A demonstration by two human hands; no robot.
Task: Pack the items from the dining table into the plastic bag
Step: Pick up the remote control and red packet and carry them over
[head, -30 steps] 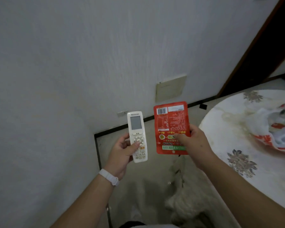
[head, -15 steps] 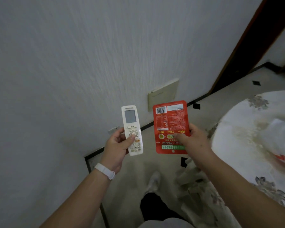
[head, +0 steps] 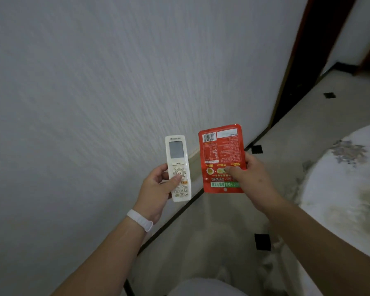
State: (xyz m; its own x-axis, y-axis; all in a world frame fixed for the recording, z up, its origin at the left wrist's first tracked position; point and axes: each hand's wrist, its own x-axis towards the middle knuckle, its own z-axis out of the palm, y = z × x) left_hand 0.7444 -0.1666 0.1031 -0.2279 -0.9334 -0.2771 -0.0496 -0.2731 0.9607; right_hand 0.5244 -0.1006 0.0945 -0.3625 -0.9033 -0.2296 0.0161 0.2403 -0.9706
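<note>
My left hand [head: 158, 189] grips a white remote control [head: 178, 167] upright, thumb on its buttons, screen at the top. Beside it, my right hand [head: 252, 180] holds a flat red food packet [head: 221, 154] by its lower right corner, back side with barcode facing me. Both are held in the air in front of a wall, left of the dining table [head: 346, 189], which has a white flowered cloth. The plastic bag is out of view.
A grey textured wall [head: 115, 82] fills the left and top. A dark wooden door frame [head: 303, 60] stands at the upper right. Pale floor tiles [head: 297, 124] with small black squares run between wall and table.
The view has swung left, away from the table, so the plastic bag and the wall plate have dropped out of view. Both hands keep their grips on the remote and the packet.
</note>
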